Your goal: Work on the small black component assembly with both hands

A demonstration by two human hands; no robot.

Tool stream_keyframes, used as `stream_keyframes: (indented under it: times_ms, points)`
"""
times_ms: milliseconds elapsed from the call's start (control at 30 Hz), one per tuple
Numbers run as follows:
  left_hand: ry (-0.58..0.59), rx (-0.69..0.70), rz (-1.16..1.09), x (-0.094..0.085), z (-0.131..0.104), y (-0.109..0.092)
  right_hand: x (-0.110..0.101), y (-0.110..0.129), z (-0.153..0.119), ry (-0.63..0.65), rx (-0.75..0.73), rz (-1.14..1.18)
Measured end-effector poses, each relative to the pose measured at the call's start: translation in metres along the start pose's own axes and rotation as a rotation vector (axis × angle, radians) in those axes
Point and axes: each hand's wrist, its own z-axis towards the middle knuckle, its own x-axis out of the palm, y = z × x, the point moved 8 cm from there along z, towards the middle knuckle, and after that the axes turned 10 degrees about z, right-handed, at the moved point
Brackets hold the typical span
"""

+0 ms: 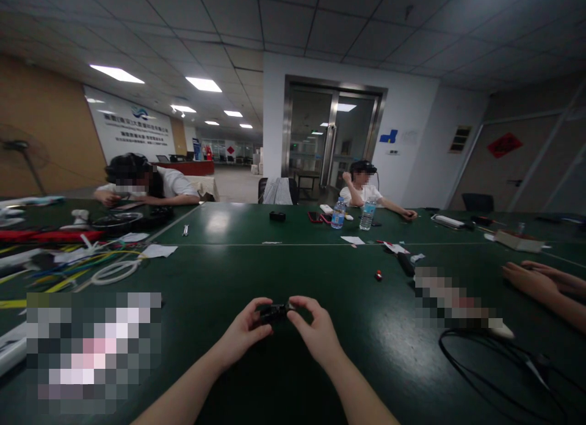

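My left hand (238,334) and my right hand (317,331) meet over the near middle of the dark green table. Between them is a small, dark, boxy object (273,314), too dim for me to make out its kind. The left thumb and fingers grip its left end. At its right end, the right thumb and index finger pinch, and a small light spot shows by the fingertips. The object's underside is hidden. To the right, apart from both hands, a small red and silver item (378,275) lies on the table.
Cables and coiled white tubing (116,272) crowd the left side of the green table (220,266). Two water bottles (337,214) and a black block (277,216) stand farther back. A black cord (458,367) loops at right, near another person's hands (533,281). Two people sit opposite.
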Motion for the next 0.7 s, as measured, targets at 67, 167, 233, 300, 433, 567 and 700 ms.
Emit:
stream_keyframes:
  times_ms: [67, 167, 233, 300, 433, 567, 700]
  points:
    - [0.009, 0.011, -0.011, 0.001, 0.000, -0.001, 0.012, 0.005, -0.004, 0.086, -0.044, -0.072]
    - [0.032, 0.018, -0.014, 0.003, 0.000, -0.002, 0.023, 0.000, -0.007, 0.174, -0.029, -0.160]
    - [0.048, 0.014, -0.009, 0.005, 0.000, -0.001, 0.027, -0.005, -0.007, 0.205, 0.004, -0.174]
    - [0.053, 0.010, -0.006, 0.006, 0.000, 0.000, 0.028, -0.008, -0.007, 0.225, 0.018, -0.157]
    - [0.047, 0.009, -0.017, 0.006, 0.001, -0.001, 0.027, -0.005, -0.007, 0.232, -0.006, -0.102]
    - [0.025, -0.003, -0.024, 0.004, 0.000, -0.004, 0.025, -0.001, -0.007, 0.250, -0.037, -0.042]
    - [-0.003, -0.043, 0.001, 0.002, 0.000, -0.003, 0.021, -0.005, -0.006, 0.250, -0.014, -0.006]
